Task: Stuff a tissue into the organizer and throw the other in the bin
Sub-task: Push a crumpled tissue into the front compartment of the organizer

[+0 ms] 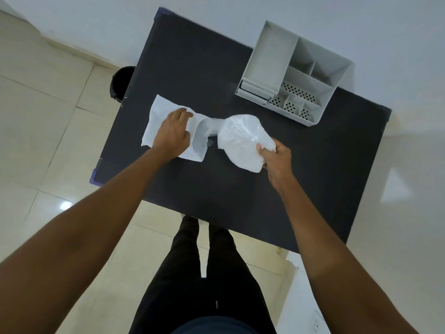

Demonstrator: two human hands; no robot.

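The organizer (292, 75) stands at the table's (240, 201) far right corner, its compartments apparently empty. The bin (120, 80) sits on the floor off the table's left edge, contents unseen. The left hand (172, 133) presses flat on the flat tissue (159, 116). The right hand (277, 157) pinches the puffed tissue (240, 141); the tissues overlap mid-table, so lifting one may drag the other.

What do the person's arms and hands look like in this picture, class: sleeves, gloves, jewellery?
Both forearms are bare as far up as the view shows, so no sleeves are visible. The left hand and right hand wear no gloves. No watch, bracelet or ring can be seen on either.
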